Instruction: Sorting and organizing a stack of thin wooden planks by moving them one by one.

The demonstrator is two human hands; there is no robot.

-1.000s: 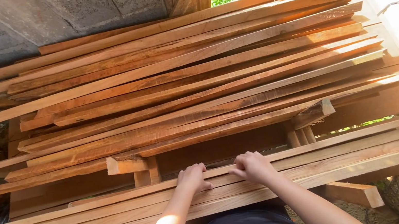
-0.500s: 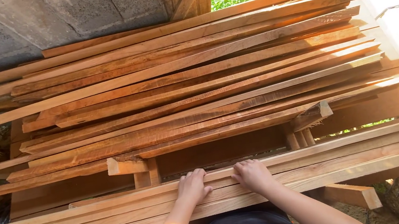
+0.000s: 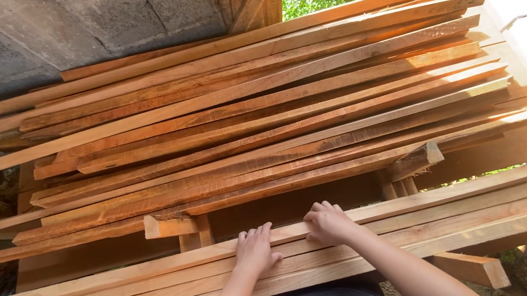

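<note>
Wooden planks [image 3: 464, 209] lie low at six o'clock; left hand [image 3: 255, 249] and right hand [image 3: 329, 222] press flat on them, fingers spread, grasping nothing. Lumber stack [image 3: 259, 114] sits beyond at twelve o'clock.

Left hand [image 3: 255, 249], right hand [image 3: 329, 222] flat, palms down

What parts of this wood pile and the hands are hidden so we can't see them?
Head view only:
- Palms of the left hand and right hand: pressed down on the front planks, hidden.
- Left ends of the front planks: cut off near the picture's edge.
- Lower boards in the big stack: covered by boards above.
- Supports under the stack: mostly in shadow.
- Person's body: cut off by the bottom edge.
</note>
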